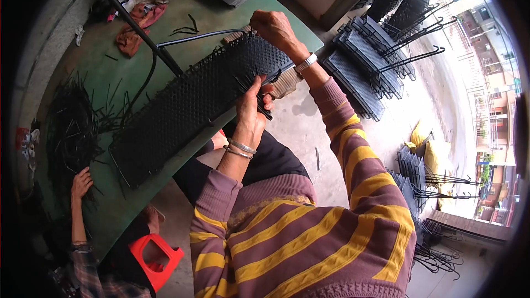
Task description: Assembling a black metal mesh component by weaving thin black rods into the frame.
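Note:
A long black woven panel (182, 105) on a metal frame lies slantwise across the green table (105, 226). My left hand (252, 109) is closed around a bunch of thin black strips (264, 113) at the panel's near right part. Above the panel's far right end, my right hand (274, 32) is bent into a closed grip at the rim. What its fingers hold, if anything, is hidden. Short black strip ends stick up along the panel's far edge. A black bent rod (204, 37) reaches from a slanting pole to that edge.
Another person's hand (83, 182) touches a heap of black strips (72, 127) at left. A red stool (157, 262) stands below the table. Cloths (144, 19) lie at the table's back. Stacked black racks (359, 69) with hooked rods stand on the floor at right.

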Available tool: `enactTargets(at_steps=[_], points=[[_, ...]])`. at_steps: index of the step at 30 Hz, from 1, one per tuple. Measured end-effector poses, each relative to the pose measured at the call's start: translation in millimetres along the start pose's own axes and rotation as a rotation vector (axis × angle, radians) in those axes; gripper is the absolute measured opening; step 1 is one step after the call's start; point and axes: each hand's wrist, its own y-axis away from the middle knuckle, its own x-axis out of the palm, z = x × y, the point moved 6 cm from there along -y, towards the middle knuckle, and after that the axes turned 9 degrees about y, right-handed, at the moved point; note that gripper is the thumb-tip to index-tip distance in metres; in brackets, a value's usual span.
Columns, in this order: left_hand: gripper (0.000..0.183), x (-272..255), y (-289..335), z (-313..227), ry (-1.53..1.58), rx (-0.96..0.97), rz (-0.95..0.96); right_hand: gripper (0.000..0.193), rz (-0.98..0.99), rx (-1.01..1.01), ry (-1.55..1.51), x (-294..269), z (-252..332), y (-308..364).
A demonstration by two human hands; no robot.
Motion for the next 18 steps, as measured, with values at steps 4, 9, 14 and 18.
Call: enactTargets(at_steps=[4,9,14,18], points=[[0.021,2,1,-1,-0.041,0.014,0.017,0.012,0.039,-0.015,0.127,5,-13,8],[0.02,-2,1,-3,-0.048,0.044,0.007,0.023,0.301,0.235,-0.321,-14,1,43],[0.017,11,1,0,-0.055,0.011,0.11,0.021,0.561,0.059,-0.647,-17,29,74],[0.018,11,14,7,-0.106,-0.067,-0.128,0.015,0.405,0.16,-0.649,-30,11,62]])
